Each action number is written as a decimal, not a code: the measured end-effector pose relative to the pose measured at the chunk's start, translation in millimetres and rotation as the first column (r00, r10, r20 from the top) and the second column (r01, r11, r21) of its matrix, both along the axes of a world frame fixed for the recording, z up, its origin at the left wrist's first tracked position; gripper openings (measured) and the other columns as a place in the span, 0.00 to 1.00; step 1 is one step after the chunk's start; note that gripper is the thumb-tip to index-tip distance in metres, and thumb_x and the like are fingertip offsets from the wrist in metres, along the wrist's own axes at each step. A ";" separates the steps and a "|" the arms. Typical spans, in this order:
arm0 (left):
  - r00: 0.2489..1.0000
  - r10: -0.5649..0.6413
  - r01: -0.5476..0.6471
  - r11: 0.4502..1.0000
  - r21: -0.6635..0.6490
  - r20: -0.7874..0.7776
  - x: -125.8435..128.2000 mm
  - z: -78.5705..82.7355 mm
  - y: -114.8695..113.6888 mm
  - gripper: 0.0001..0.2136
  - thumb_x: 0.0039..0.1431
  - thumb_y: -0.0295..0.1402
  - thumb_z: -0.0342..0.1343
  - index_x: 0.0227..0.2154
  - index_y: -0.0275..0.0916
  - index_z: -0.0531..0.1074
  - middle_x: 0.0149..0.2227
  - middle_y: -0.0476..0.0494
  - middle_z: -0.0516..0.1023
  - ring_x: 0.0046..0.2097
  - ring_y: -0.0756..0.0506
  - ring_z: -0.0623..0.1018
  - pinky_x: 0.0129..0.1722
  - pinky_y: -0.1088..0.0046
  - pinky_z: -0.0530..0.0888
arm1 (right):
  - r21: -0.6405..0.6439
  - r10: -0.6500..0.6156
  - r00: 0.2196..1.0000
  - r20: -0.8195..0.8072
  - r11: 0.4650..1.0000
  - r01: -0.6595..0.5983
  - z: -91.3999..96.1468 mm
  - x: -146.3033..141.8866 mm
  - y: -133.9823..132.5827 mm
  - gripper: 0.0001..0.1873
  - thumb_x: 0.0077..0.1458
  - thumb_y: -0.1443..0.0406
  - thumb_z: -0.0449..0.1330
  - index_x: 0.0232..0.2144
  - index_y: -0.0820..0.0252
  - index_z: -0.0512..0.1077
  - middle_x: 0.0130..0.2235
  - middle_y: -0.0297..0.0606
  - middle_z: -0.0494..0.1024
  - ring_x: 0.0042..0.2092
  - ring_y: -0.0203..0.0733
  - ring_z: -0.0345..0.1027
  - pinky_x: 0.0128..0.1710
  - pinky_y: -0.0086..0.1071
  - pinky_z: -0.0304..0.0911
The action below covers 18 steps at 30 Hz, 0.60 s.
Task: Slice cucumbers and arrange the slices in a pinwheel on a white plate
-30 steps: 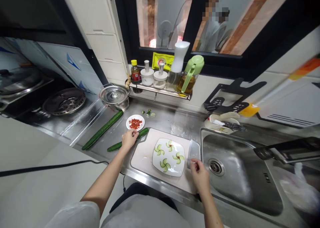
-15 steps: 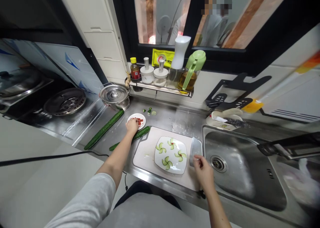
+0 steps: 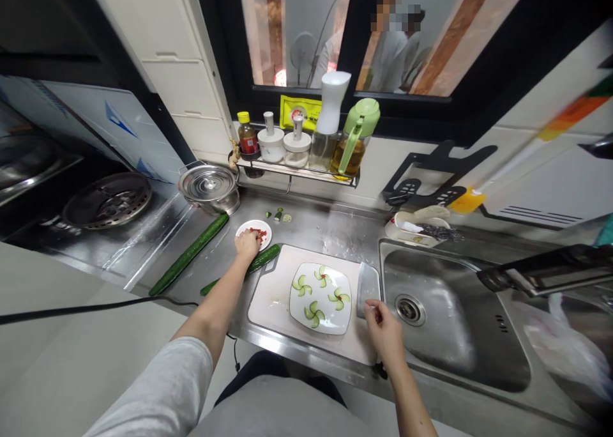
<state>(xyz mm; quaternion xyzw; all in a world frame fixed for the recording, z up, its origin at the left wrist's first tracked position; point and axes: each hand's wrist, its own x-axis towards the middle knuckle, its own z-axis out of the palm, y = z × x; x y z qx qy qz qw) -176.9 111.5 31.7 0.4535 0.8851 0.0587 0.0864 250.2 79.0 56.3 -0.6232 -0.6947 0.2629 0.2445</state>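
Observation:
My left hand reaches over a small white plate of chopped red bits, its fingers closed among them. What is between the fingertips is hidden. A cucumber lies under my left wrist, partly on the cutting board. On that board a white square plate bears several pinwheels of green cucumber slices, two with red bits at the centre. My right hand is curled, thumb against fingers, above the handle end of a cleaver; I cannot see anything in it.
A longer cucumber lies left, beside a lidded steel pot. Cucumber scraps sit near the wall. A sink adjoins the board on the right. Above, a rack holds jars and bottles. A black cable crosses at left.
The camera view has shifted slightly, so the whole scene sits a little further left. Both hands keep about the same places, the left at the small plate and the right by the cleaver.

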 end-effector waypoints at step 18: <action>0.760 0.142 -0.420 0.852 0.314 0.634 0.7 -3.7 0.8 0.07 0.54 0.35 0.53 0.28 0.38 0.72 0.34 0.42 0.79 0.38 0.45 0.77 0.39 0.69 0.72 | -0.035 -0.005 1.000 -0.011 0.999 0.004 -0.1 -1.4 -2.7 0.26 0.51 0.48 0.48 0.34 0.61 0.73 0.21 0.35 0.70 0.24 0.40 0.63 0.27 0.31 0.57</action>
